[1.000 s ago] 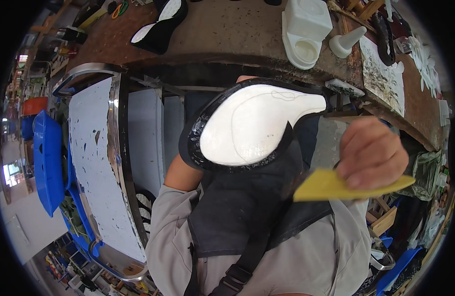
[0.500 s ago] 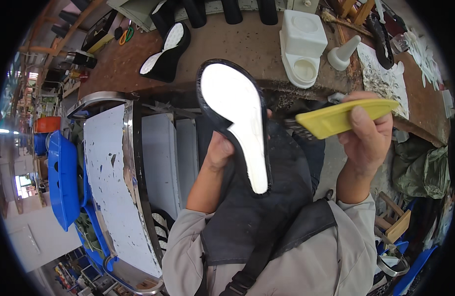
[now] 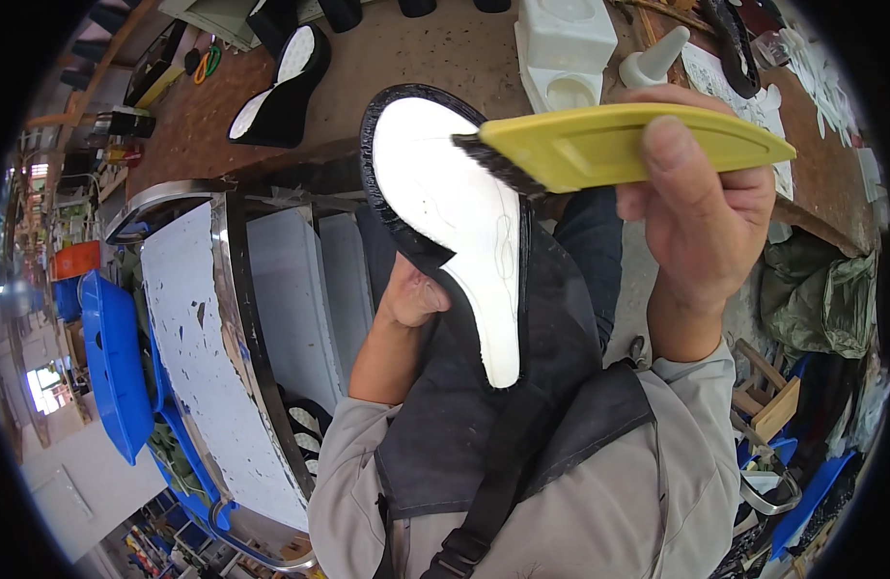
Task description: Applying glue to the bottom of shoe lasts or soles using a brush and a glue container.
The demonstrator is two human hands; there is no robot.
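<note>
In front of my apron I hold a black wedge shoe sole (image 3: 421, 188), its white face turned up. Faint curved lines and a few dark specks show on that face. My left hand (image 3: 414, 292) grips the sole from below at its left side, with most fingers hidden behind it. My right hand (image 3: 706, 212) pinches a yellow-handled brush (image 3: 590, 145), thumb on top. Its dark bristles lie over the right edge of the sole's wide part; whether they press on it I cannot tell.
On the brown workbench (image 3: 397, 63) stand another black wedge sole (image 3: 286, 101), a white plastic dispenser (image 3: 566, 43) and a white nozzle-shaped bottle (image 3: 654, 60). A worn white-topped metal rack (image 3: 199, 318) is at my left, with a blue bin (image 3: 115, 367) beyond it. A green sack (image 3: 817, 299) lies at right.
The brush has come left from beside the sole to over its white face. The sole has shifted slightly left and up. Faint lines now show on the white surface.
</note>
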